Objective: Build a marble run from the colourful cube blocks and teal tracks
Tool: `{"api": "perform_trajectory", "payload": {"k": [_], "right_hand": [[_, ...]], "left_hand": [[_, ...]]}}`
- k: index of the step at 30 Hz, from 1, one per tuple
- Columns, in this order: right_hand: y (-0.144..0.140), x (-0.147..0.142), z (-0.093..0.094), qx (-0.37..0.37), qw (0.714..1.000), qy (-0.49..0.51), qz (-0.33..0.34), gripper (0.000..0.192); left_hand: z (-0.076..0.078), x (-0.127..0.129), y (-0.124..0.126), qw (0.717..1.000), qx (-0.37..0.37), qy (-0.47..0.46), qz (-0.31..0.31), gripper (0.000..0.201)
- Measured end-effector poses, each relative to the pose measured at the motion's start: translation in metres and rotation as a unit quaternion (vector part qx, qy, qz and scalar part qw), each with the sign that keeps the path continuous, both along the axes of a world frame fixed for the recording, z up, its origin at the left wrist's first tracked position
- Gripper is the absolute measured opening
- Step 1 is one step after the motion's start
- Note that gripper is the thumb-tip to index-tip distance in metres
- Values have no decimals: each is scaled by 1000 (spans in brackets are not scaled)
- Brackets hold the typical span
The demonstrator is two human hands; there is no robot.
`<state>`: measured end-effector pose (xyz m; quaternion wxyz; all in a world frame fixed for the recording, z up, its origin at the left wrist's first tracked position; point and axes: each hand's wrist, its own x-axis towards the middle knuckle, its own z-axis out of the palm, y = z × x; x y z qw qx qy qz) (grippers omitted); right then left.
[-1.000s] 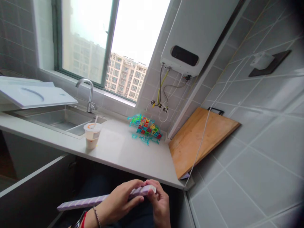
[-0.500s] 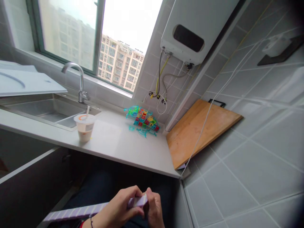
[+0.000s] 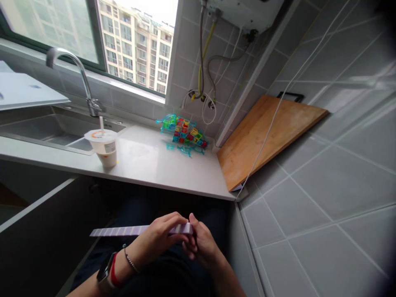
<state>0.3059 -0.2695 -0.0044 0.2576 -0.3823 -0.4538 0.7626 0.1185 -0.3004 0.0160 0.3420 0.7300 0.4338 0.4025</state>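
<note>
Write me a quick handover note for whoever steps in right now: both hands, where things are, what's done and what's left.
Left hand: grips the long purple striped strip near its right end.
Right hand: fingers pinch that same end.
Strip: held level below the countertop edge, over the lap.
On the counter: lidded drink cup with straw, a pile of colourful clips, a wooden cutting board leaning on the wall.
Done: strip in hand.
Left: the strip's end is in the fingers, nothing set down.

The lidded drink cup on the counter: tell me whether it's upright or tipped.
Upright. The drink cup stands on its base on the counter, lid on top, straw pointing up.
</note>
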Motion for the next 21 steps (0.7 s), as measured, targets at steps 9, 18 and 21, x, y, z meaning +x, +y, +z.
{"api": "perform_trajectory", "payload": {"k": [9, 18, 21], "right_hand": [[6, 21, 32, 387, 913, -131, -13, 37], [14, 26, 34, 443, 872, -201, -64, 34], [16, 26, 44, 439, 879, -181, -25, 33]], "left_hand": [[4, -1, 7, 994, -101, -34, 32, 46], [0, -10, 11, 993, -103, 51, -31, 33], [-3, -7, 8, 995, -51, 84, -21, 31]]}}
